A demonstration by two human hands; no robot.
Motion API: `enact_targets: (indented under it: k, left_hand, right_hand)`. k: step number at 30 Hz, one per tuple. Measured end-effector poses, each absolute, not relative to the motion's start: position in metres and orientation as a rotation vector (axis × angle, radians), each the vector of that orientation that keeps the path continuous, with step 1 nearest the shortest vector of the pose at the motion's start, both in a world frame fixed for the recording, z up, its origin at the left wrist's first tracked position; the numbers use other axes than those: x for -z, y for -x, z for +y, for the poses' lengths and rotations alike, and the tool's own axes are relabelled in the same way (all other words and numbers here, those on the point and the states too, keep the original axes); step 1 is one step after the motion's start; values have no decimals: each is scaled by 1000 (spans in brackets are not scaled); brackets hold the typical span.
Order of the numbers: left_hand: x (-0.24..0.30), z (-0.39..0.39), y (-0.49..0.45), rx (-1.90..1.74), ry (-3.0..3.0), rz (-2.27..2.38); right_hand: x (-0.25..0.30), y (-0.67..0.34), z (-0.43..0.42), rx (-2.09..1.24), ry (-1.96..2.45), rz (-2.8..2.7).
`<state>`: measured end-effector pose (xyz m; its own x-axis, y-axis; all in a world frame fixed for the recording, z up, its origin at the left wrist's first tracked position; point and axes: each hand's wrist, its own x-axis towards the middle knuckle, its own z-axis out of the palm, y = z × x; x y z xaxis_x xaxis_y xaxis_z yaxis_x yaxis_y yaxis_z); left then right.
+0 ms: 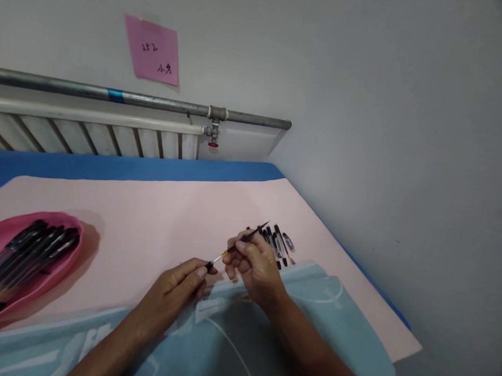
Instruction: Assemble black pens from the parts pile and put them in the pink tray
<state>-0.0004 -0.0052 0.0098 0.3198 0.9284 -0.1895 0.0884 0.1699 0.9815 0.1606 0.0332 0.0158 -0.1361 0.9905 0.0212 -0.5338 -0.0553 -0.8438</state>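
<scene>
right hand [255, 265] fingers grip refill [248, 237] | left hand [177, 285] fingers pinch cap [209, 263] at its tip | judgement: keep both in line, grip light | pen parts [279, 243] just beyond right fingers

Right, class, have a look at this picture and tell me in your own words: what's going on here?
A person holds a slim black pen between both hands. The right hand grips its dark shaft, and the left hand pinches the small black end. Just behind the right hand, a little pile of black pen parts lies on the pink sheet. At the left, a pink tray holds a bundle of black pens.
</scene>
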Motion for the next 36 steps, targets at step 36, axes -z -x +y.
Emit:
enact_targets:
  k: [36]
  left_hand:
    - [-7, -1, 2, -857, -1227, 1236]
  right_hand:
    - [0, -215, 50, -114, 2056, -2308]
